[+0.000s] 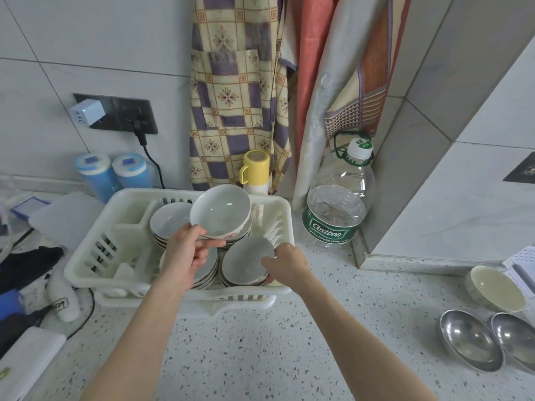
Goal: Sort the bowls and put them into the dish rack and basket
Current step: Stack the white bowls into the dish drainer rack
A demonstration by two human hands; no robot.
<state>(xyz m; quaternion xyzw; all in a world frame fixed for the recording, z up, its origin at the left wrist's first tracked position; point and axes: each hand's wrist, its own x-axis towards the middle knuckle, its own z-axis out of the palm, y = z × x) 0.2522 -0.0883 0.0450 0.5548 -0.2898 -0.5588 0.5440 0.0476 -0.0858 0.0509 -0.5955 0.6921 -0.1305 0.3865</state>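
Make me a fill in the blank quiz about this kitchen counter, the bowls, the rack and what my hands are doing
1. The left hand lifts a white bowl above the ____ dish rack.
2. The right hand grips the rim of a bowl stack sitting ____ the rack.
3. Two ____ bowls lie on the counter at the right.
4. The water bottle has a ____ label.

Missing words: white; inside; metal; green
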